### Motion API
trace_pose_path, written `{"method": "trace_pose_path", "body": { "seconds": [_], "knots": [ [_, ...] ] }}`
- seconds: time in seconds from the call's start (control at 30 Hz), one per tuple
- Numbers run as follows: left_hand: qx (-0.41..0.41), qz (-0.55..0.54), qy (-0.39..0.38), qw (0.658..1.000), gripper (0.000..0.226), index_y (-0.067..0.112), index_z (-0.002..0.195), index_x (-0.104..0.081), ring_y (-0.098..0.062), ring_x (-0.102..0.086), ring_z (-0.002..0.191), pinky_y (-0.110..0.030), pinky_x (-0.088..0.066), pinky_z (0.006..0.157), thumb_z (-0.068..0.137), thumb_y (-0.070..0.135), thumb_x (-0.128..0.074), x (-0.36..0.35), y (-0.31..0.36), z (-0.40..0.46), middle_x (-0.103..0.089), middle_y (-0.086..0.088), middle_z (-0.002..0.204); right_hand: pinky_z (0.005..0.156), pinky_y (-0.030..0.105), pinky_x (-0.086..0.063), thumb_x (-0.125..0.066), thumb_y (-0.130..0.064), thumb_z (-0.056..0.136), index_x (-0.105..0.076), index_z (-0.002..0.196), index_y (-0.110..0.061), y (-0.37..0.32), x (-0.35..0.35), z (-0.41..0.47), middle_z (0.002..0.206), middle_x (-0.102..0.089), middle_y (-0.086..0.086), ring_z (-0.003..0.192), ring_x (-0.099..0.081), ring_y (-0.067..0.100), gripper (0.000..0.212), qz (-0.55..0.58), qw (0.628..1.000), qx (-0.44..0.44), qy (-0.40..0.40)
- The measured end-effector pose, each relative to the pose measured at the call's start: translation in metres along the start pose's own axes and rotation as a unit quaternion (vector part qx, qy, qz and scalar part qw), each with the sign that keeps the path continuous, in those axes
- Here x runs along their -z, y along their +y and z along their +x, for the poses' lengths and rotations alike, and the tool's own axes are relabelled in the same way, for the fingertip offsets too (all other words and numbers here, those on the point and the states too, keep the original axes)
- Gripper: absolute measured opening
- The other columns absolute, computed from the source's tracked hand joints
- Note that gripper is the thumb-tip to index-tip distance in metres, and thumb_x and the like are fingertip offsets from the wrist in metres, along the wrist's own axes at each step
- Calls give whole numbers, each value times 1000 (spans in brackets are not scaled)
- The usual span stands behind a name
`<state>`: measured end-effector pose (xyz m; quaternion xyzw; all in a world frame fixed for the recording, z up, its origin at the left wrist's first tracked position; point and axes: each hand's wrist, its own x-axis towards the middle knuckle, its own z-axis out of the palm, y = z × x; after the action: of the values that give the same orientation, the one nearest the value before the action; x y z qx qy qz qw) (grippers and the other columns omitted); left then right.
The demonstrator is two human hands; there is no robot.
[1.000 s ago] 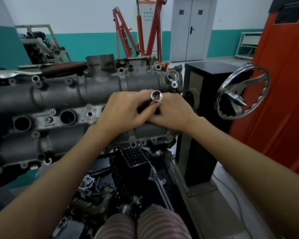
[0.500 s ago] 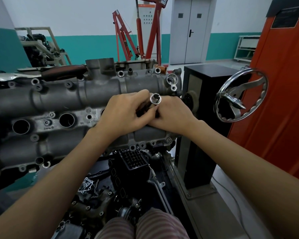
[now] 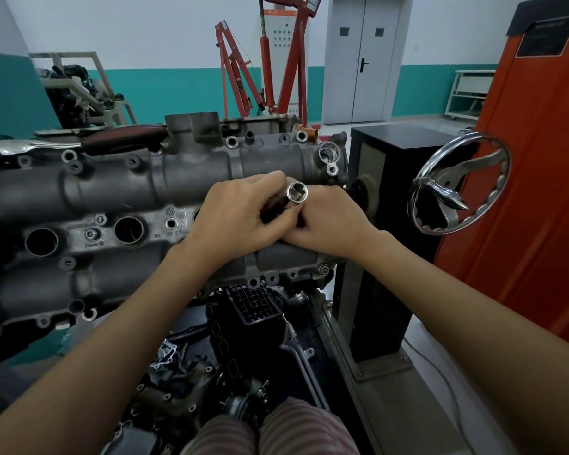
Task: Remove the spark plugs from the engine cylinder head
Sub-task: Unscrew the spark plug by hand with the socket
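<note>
While both hands (image 3: 276,218) grip socket (image 3: 297,193), handwheel (image 3: 459,187) near.

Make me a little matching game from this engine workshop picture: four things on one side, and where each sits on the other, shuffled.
Things:
1. socket
2. handwheel
3. engine hoist
4. double door

Places:
A. far wall, right of the red frame
B. between the left hand and right hand
C. on the black stand, right of the cylinder head
D. behind the cylinder head, against the teal wall

Pairs: 1-B, 2-C, 3-D, 4-A
</note>
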<state>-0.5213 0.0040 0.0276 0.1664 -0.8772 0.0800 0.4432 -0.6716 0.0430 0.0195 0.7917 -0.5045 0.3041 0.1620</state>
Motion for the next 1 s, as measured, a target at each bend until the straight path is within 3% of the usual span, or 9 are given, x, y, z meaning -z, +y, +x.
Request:
{"method": "trace_pose_path", "body": {
  "seconds": [0.13,0.2,0.3,0.43,0.57,0.73,0.83,1.0],
  "knots": [
    [-15,23,11,1000,27,20,65,-37,-17,-46,44,-28,-34,41,86,33,-49,-2,-1,0,-45,7,53,51,30,-42,-50,-43,80,-56,73,-13,1,-1,1,63,-63,2,58,-58,20,31,-9,1000,-12,-1],
    [-21,27,21,999,32,25,63,-34,-12,-40,42,-24,-30,41,88,36,-50,-2,-2,0,-44,8,49,51,30,-42,-56,-36,83,-63,73,-13,2,-1,1,63,-64,3,58,-59,21,26,-14,1000,-16,-1],
    [-10,10,11,1000,39,21,58,-37,-9,-37,42,-22,-27,42,87,43,-50,-1,-2,0,-41,9,47,48,27,-36,-52,-32,84,-66,73,-10,1,-2,-1,61,-63,5,54,-58,22,28,-9,1000,0,15],
    [10,-5,-2,1000,40,9,63,-44,-17,-44,45,-30,-35,43,85,42,-47,-1,-1,-1,-45,4,51,51,27,-40,-35,-47,78,-63,87,-9,-1,1,0,71,-64,1,60,-56,14,48,-4,1000,0,1],
    [20,2,3,1000,31,10,66,-42,-17,-43,45,-30,-35,43,83,36,-47,0,1,-1,-44,5,52,56,33,-47,-47,-44,82,-58,98,-10,1,-1,1,77,-65,-2,67,-61,18,39,-15,1000,-9,-8],
    [-6,12,8,1000,34,23,62,-35,-10,-37,44,-28,-32,40,87,40,-49,-1,0,-1,-39,11,50,52,30,-42,-47,-45,81,-63,81,-12,3,-3,1,68,-65,2,63,-61,20,37,-22,1000,-15,-7],
    [-5,21,5,1000,47,15,53,-41,-12,-39,42,-27,-31,41,87,47,-48,-2,-3,-1,-47,2,46,49,24,-29,-38,-44,80,-64,70,-12,2,-2,0,60,-62,3,55,-58,20,42,-17,1000,-2,14],
    [5,16,-2,1000,53,8,52,-47,-16,-42,44,-29,-32,41,86,49,-48,-3,-4,0,-48,-1,48,49,23,-27,-37,-37,79,-62,68,-9,0,-2,-1,57,-60,5,50,-56,25,39,-22,999,16,29]
  ]
}}
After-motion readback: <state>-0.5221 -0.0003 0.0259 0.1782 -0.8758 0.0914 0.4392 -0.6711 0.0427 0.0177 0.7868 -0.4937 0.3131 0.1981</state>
